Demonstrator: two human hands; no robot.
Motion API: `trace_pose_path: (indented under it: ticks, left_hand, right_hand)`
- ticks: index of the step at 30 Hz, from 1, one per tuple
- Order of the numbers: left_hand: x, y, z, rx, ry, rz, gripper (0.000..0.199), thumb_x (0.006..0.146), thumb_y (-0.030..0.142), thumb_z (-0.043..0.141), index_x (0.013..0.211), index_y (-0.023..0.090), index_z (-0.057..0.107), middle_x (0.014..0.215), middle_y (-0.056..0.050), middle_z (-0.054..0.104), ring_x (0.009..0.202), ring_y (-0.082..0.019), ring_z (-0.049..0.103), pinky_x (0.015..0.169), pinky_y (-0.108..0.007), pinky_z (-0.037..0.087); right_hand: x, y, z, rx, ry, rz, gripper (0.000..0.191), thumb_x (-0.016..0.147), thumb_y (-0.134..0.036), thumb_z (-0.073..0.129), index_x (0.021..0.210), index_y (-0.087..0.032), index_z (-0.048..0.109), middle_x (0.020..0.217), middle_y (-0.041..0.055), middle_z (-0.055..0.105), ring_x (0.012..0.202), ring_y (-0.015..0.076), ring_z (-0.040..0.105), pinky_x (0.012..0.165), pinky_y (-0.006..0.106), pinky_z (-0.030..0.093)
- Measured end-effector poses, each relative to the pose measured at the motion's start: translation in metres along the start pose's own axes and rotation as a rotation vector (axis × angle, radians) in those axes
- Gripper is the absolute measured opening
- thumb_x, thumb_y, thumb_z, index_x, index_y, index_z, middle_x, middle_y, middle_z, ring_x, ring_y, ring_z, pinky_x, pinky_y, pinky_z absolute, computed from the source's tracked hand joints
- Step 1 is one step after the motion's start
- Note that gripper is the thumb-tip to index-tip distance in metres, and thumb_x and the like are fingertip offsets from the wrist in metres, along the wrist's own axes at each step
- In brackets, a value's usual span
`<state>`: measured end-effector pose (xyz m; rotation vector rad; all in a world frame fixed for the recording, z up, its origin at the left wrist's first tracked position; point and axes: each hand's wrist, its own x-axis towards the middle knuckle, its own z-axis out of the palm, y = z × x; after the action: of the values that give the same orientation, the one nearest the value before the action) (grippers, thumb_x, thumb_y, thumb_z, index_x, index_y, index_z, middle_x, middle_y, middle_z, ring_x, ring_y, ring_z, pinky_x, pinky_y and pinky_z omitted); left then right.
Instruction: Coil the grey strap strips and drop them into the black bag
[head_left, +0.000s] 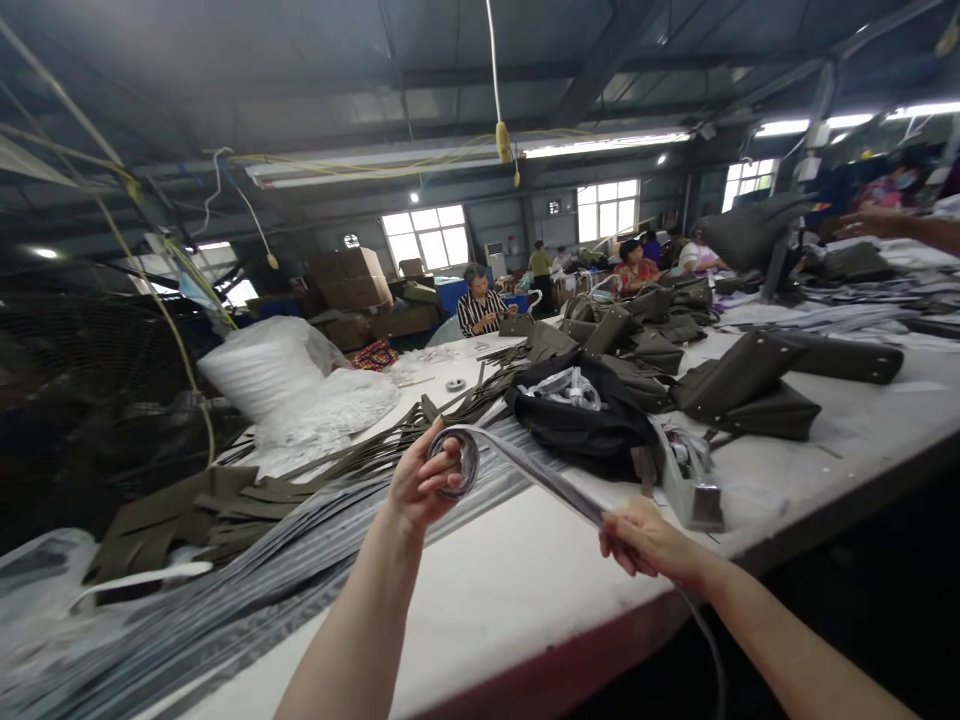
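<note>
A grey strap (541,470) runs between my two hands above the white table (517,580). My left hand (427,478) is closed on the strap's coiled end, with the rolled loops showing beside the fingers. Lower and to the right, my right hand (643,540) pinches the straight part. From there the strap's tail (709,640) hangs down past the table's front edge. Beneath my left forearm lie many long grey straps (300,550) side by side. Just behind the stretched strap sits a black cloth bag (592,435) with clear plastic pieces in its opening.
A tape dispenser (691,490) stands near the front edge. Dark olive bags (750,385) are heaped to the right and behind. Olive strips (180,510) and white wrapped foam (277,375) lie left. Across the table sits a person in a striped top (481,310); others work farther back.
</note>
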<state>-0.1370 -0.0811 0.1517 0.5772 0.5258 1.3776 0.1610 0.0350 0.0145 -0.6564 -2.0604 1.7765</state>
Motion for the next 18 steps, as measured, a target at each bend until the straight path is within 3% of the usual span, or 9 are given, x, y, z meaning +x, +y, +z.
trace_pose_path:
  ticks: [3, 6, 9, 11, 13, 15, 18]
  left_hand:
    - [0.003, -0.001, 0.007, -0.034, 0.024, 0.004, 0.058, 0.101, 0.039, 0.021, 0.069, 0.007, 0.057, 0.034, 0.012, 0.024, 0.023, 0.000, 0.024, 0.050, -0.021, 0.053]
    - [0.007, -0.005, 0.014, -0.032, 0.039, -0.011, 0.056, 0.101, 0.038, 0.021, 0.071, 0.008, 0.057, 0.034, 0.012, 0.026, 0.023, -0.001, 0.027, 0.051, -0.022, 0.054]
    - [0.009, -0.004, 0.020, -0.041, 0.028, 0.032, 0.053, 0.101, 0.038, 0.023, 0.071, 0.009, 0.056, 0.035, 0.012, 0.027, 0.024, -0.002, 0.029, 0.051, -0.023, 0.054]
    - [0.011, 0.000, 0.024, -0.076, 0.016, 0.082, 0.051, 0.101, 0.037, 0.024, 0.072, 0.009, 0.055, 0.036, 0.012, 0.028, 0.024, -0.002, 0.030, 0.052, -0.022, 0.054]
    - [0.013, 0.007, 0.028, -0.124, 0.009, 0.151, 0.048, 0.102, 0.035, 0.025, 0.076, 0.008, 0.055, 0.038, 0.012, 0.030, 0.026, -0.001, 0.031, 0.054, -0.019, 0.053]
    - [0.018, 0.011, 0.034, -0.145, 0.017, 0.254, 0.042, 0.101, 0.031, 0.028, 0.082, 0.006, 0.056, 0.042, 0.011, 0.035, 0.029, -0.001, 0.034, 0.057, -0.017, 0.052]
    - [0.031, 0.006, 0.040, 0.031, 0.087, 0.507, 0.035, 0.100, 0.027, 0.029, 0.094, 0.007, 0.057, 0.053, 0.007, 0.044, 0.042, -0.004, 0.045, 0.073, -0.022, 0.053]
  right_hand:
    - [-0.008, -0.008, 0.006, 0.017, -0.206, -0.009, 0.065, 0.086, -0.069, 0.040, 0.078, -0.012, 0.069, 0.068, 0.0076, 0.067, 0.058, 0.0147, 0.059, 0.057, 0.026, 0.044]
    - [-0.006, -0.011, 0.009, 0.065, -0.166, 0.008, 0.049, 0.083, -0.059, 0.056, 0.092, -0.013, 0.070, 0.084, 0.0081, 0.070, 0.081, 0.0202, 0.063, 0.078, 0.032, 0.046]
    - [0.004, -0.007, 0.008, 0.183, 0.053, 0.036, 0.048, 0.078, -0.060, 0.060, 0.089, -0.013, 0.065, 0.069, 0.0037, 0.067, 0.065, 0.0162, 0.059, 0.066, 0.028, 0.044]
    - [0.012, -0.006, 0.007, 0.242, 0.179, 0.036, 0.051, 0.079, -0.065, 0.052, 0.071, -0.016, 0.057, 0.052, -0.0017, 0.055, 0.045, 0.0104, 0.047, 0.051, 0.025, 0.037]
    - [0.017, -0.009, 0.010, 0.251, 0.199, 0.008, 0.054, 0.081, -0.069, 0.043, 0.059, -0.020, 0.043, 0.043, -0.0079, 0.038, 0.035, 0.0061, 0.028, 0.042, 0.023, 0.026]
    - [0.017, -0.019, 0.022, 0.132, 0.055, 0.007, 0.052, 0.081, -0.067, 0.045, 0.057, -0.021, 0.036, 0.042, -0.0100, 0.030, 0.035, 0.0052, 0.022, 0.039, 0.022, 0.021]
    - [0.003, -0.046, 0.051, -0.197, -0.257, 0.043, 0.040, 0.083, -0.051, 0.055, 0.060, -0.018, 0.048, 0.046, -0.0069, 0.040, 0.041, 0.0064, 0.034, 0.041, 0.020, 0.024]
